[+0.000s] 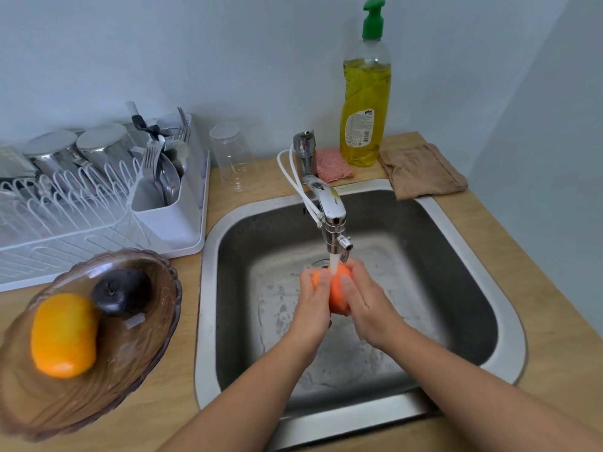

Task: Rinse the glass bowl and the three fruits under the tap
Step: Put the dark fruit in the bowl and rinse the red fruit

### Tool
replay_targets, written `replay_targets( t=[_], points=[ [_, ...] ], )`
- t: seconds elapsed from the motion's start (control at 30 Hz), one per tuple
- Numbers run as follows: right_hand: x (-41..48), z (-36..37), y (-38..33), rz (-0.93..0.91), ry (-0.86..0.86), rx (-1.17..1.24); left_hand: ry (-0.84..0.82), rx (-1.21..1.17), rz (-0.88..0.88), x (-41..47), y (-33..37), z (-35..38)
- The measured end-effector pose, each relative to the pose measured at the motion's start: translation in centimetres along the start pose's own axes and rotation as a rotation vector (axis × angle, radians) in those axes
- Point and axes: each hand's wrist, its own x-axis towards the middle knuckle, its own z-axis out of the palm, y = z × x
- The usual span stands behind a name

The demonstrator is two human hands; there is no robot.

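Your left hand (315,298) and right hand (362,305) both curl round one orange-red fruit (337,295). The left hand's fingers wrap its left side and the right hand's fingers cover its right side, so only a strip of skin shows between them. The running stream (334,264) from the tap (332,210) falls straight onto the top of the fruit, just above your fingertips.

Below your hands lies the wet steel sink (207,288), set in a wooden counter (554,337) against a pale wall. Well to the left of your left hand the tinted glass bowl (140,353) sits on the counter, holding a yellow-orange fruit (63,334) and a dark fruit (122,291) side by side. Beyond the bowl stands a white dish rack (98,230) with metal cups and cutlery, and an upturned clear tumbler (233,158) stands beside it. Beyond your right hand, behind the tap, are a pink scrub pad (331,164), a bottle of yellow dish soap (365,109) and a folded brown cloth (421,171).

The held fruit looks wet and glossy.
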Motion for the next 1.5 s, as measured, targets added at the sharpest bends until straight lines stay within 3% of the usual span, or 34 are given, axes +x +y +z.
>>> replay_targets(
  t=[0.07,0.17,0.23,0.3,0.37,0.43,0.47,0.53,0.63,0.67,0.73,0.83,0.9,0.97,1.07,1.1,1.17,1.27,1.33,1.4,1.5],
  points=[
    [0.2,-0.1,-0.3,0.075,-0.009,0.117,0.039,0.118,0.128,-0.6,-0.3,0.2],
    [1.1,-0.8,-0.9,0.342,-0.034,0.269,0.02,0.509,0.393,-1.4,-1.2,-0.6],
    [1.3,-1.0,-1.1,0.482,-0.07,0.295,-0.004,0.646,0.463,-1.5,-1.4,-1.2],
    [1.1,-0.9,-1.5,0.449,-0.023,0.301,-0.014,0.521,0.407,-1.6,-1.3,-1.1],
    [0.5,-0.5,-1.5,0.236,0.08,0.255,-0.038,0.158,0.214,-1.5,-0.3,-0.5],
    [0.3,-0.5,-0.5,0.052,0.103,0.105,-0.036,-0.038,-0.005,-0.8,0.3,0.0],
    [0.3,-0.5,0.0,0.014,0.086,0.04,-0.033,-0.025,-0.056,-0.6,0.4,-0.1],
    [0.4,-0.8,0.1,0.033,0.037,-0.05,-0.032,0.09,0.023,-0.7,0.2,-0.4],
    [0.8,-0.8,-0.7,0.279,-0.074,0.126,-0.061,0.512,0.335,-0.8,-1.3,-1.1],
    [0.8,-0.7,-0.9,0.356,-0.089,0.167,-0.067,0.533,0.354,-0.8,-1.6,-1.1],
    [0.5,-0.4,-1.0,0.339,-0.05,0.101,-0.05,0.394,0.213,-0.6,-1.3,-1.0],
    [0.0,0.0,-0.4,0.048,0.044,-0.263,-0.069,0.148,-0.131,-0.2,0.1,-0.9],
    [0.0,0.1,-0.4,0.014,0.046,-0.291,-0.084,0.165,-0.157,0.0,0.4,-0.9],
    [0.2,0.2,-0.8,0.196,0.026,-0.071,-0.053,0.253,0.012,-0.2,0.0,-0.9],
    [1.2,-0.1,-1.2,0.69,-0.036,0.263,-0.072,0.42,0.289,-1.0,-1.0,-1.2],
    [1.4,-0.2,-1.2,0.768,-0.042,0.309,-0.081,0.429,0.321,-1.0,-1.4,-1.3],
    [1.4,-0.1,-1.3,0.717,-0.004,0.255,-0.074,0.346,0.244,-0.8,-1.6,-1.2],
    [0.4,0.2,-1.1,0.248,0.069,-0.027,-0.061,0.064,-0.156,0.1,-0.2,-1.3],
    [0.2,0.0,-0.7,0.079,0.031,-0.116,-0.113,0.025,-0.312,0.2,0.1,-1.5],
    [0.3,-0.2,-0.5,0.138,-0.038,-0.033,-0.114,0.11,-0.236,-0.1,0.0,-1.5],
    [0.8,-0.3,-0.7,0.456,-0.031,0.165,-0.096,0.301,0.057,-0.9,-1.0,-1.1]
  ],
)
